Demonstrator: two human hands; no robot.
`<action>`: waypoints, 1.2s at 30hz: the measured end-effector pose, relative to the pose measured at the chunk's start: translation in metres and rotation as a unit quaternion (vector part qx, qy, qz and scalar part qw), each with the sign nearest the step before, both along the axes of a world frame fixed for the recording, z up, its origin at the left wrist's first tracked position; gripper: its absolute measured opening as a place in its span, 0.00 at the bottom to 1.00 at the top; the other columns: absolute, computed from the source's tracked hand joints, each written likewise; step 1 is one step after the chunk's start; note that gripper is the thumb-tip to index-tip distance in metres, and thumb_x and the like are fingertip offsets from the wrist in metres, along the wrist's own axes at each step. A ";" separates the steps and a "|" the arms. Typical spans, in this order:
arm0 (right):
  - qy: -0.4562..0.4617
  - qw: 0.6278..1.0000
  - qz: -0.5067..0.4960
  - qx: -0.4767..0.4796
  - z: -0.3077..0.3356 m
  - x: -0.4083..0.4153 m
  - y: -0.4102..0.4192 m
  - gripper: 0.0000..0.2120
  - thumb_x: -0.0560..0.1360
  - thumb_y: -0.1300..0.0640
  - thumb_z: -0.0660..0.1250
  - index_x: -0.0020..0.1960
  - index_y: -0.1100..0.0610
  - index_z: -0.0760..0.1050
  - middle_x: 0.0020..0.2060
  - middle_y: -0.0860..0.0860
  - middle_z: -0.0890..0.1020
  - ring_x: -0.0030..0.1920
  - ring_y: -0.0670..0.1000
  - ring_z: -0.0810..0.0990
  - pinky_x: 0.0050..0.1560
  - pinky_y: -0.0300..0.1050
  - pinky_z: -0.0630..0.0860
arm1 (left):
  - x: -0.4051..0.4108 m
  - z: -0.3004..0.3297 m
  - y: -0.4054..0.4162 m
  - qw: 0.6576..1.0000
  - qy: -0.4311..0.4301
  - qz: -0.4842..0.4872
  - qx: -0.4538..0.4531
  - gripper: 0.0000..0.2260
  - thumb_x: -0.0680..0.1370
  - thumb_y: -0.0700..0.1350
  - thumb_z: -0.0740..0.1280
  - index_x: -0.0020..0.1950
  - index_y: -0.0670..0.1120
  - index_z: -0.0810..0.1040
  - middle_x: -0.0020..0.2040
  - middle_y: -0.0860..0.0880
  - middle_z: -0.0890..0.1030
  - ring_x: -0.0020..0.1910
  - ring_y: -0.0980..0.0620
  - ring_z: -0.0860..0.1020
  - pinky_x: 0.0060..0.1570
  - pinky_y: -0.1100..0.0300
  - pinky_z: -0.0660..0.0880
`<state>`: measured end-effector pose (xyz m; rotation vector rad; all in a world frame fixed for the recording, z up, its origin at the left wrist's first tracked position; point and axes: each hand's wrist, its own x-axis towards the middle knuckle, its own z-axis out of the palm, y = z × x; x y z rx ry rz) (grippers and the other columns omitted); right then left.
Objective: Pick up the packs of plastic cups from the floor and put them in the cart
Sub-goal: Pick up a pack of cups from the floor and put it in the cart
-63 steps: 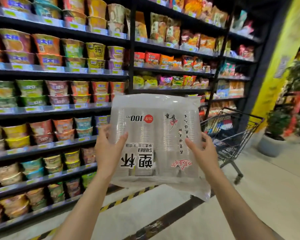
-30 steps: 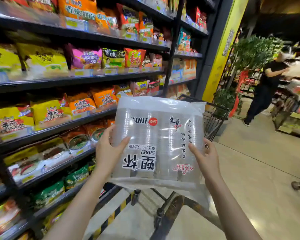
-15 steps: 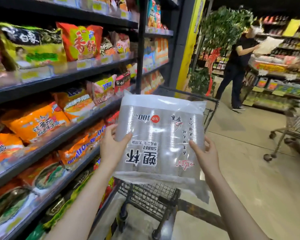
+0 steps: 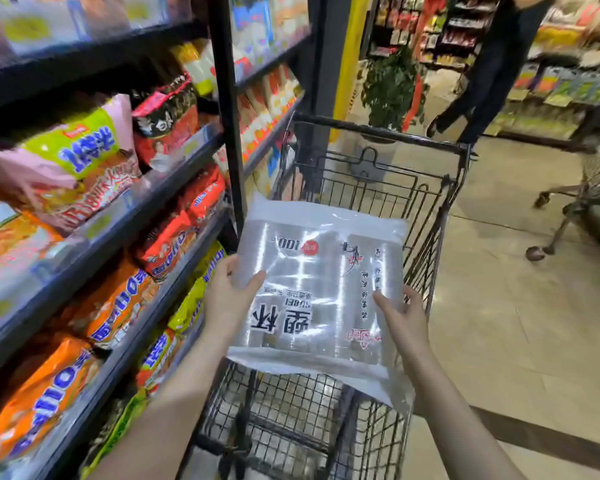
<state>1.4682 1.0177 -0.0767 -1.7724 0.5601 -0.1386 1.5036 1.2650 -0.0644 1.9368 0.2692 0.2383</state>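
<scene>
- The clear plastic bag of stacked transparent cups (image 4: 321,292), printed with black and red lettering, is held in the air above the basket of the black wire shopping cart (image 4: 378,133), over its near half.
- It looks light and bulky; the film is likely slick and crinkly, while the cup stacks inside give it some stiffness but could crush under a hard squeeze.
- The two side edges, where the stacks back the film, seem the soundest places to hold.
- The left hand (image 4: 227,299) grips the left edge, thumb lying across the printed face.
- The right hand (image 4: 404,318) holds the right edge lower down, thumb on top, fingers (image 4: 414,299) spread behind.
- Both forearms reach forward, the pack tilted toward the camera.
</scene>
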 end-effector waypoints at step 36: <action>0.286 0.955 -0.054 0.052 -0.326 0.162 -0.021 0.32 0.74 0.46 0.67 0.72 0.54 0.59 0.65 0.59 0.73 0.63 0.61 0.74 0.65 0.58 0.69 | 0.194 -0.329 -0.042 0.952 0.262 -0.084 0.135 0.22 0.78 0.48 0.65 0.70 0.43 0.65 0.64 0.40 0.74 0.60 0.41 0.74 0.58 0.51 0.72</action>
